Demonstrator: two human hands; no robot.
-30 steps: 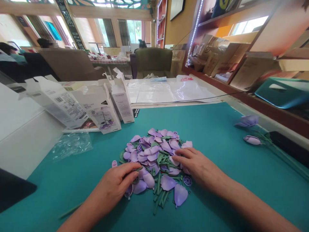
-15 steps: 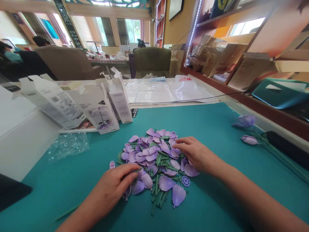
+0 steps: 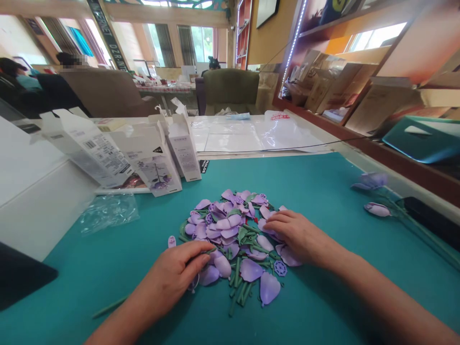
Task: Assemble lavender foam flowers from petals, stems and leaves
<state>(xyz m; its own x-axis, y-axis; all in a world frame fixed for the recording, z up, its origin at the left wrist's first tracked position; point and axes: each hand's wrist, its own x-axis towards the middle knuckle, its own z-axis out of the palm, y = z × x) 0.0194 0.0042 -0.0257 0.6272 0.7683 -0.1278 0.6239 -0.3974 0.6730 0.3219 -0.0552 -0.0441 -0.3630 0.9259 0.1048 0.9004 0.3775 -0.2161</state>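
Lounge-like workroom, armchairs [image 3: 232,88], cartons [image 3: 347,87], shelving [image 3: 330,27]

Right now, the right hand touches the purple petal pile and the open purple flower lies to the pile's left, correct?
No: the head view shows the open purple flower right of the petal pile, which the right hand does touch.

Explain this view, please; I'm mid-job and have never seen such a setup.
There is no machine: these are a person's two bare hands, seen from one head-worn camera looking forward and down. On the blue-green mat lies a pile of purple petals and green stems. The left hand seems to pinch a small green piece; the right hand touches petals at the pile's right side, but whether it grips one is unclear. White boxes and a clear plastic bag sit farther left.
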